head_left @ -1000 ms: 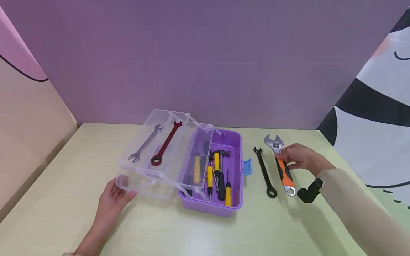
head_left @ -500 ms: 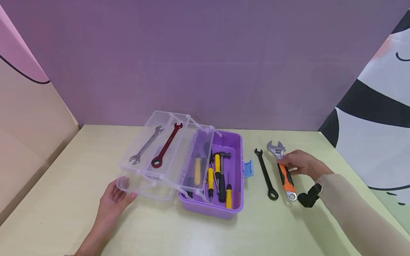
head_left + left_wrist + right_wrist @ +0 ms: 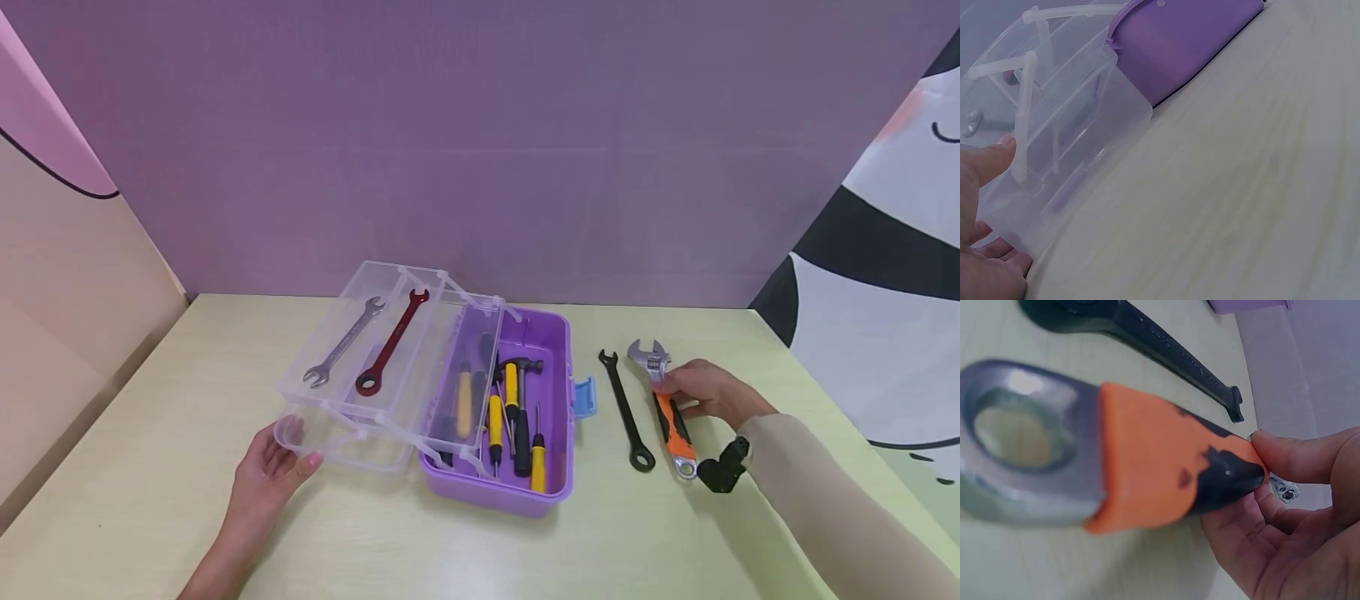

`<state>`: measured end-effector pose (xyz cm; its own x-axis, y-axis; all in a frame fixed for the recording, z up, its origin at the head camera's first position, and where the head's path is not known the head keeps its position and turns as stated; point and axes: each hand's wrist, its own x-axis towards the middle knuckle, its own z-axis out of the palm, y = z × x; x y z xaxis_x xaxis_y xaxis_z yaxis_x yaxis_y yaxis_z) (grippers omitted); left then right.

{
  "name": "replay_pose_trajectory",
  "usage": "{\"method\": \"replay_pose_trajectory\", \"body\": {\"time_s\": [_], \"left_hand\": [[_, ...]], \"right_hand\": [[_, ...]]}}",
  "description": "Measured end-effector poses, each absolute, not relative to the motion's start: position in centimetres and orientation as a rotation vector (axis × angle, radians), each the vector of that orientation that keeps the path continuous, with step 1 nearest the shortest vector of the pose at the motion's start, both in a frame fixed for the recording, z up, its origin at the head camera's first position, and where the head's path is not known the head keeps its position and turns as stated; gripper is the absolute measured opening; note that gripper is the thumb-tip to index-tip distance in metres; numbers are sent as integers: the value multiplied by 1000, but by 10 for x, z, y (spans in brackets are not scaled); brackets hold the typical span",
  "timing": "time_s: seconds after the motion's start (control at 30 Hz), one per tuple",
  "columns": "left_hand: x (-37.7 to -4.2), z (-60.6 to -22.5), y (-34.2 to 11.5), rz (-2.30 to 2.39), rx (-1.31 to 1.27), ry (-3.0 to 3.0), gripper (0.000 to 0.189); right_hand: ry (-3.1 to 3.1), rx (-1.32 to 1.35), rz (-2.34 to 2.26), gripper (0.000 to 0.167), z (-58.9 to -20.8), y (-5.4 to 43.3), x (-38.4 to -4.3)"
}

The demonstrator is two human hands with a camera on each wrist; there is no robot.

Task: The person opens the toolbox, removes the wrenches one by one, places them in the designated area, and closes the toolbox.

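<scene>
My right hand pinches an adjustable wrench with an orange and black handle between thumb and fingers, near its steel head. In the right wrist view, the handle's holed end points away from the fingers. A black combination wrench lies on the table just left of it. My left hand grips the left end of the toolbox's clear lid, thumb on the near side and fingertips showing through the plastic. A silver wrench and a red wrench lie in the clear tray.
The purple toolbox stands open mid-table with a hammer and several yellow- and black-handled screwdrivers inside. Its blue latch sticks out to the right. A purple panel rises behind the table.
My right hand has lowered the adjustable wrench slightly, beside the black wrench. The left hand stays at the lid. The head view has shifted a little.
</scene>
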<state>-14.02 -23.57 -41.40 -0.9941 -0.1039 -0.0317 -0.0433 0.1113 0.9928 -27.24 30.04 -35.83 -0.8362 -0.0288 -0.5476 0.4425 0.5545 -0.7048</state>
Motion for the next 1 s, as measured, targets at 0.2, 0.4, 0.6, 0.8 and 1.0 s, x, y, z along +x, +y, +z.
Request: {"method": "replay_pose_trajectory", "body": {"time_s": [0.2,0.4,0.6,0.8,1.0], "left_hand": [[-140,-414,-234,-2071,149,-2288,69],[-139,-414,-234,-2076,144,-2284,69],[-139,-413,-234,-2093,123,-2263,69],[-140,-413,-234,-2078,122,-2266,68],[-140,-413,-235,-2070,149,-2288,69]], "right_hand": [[2323,334,-1200,37,-358,301,-273],[2328,357,-1170,45,-359,301,-272],[2384,361,-1111,44,-358,301,-272],[2393,376,-1108,42,-361,304,-273],[2397,385,-1097,38,-363,305,-275]]}}
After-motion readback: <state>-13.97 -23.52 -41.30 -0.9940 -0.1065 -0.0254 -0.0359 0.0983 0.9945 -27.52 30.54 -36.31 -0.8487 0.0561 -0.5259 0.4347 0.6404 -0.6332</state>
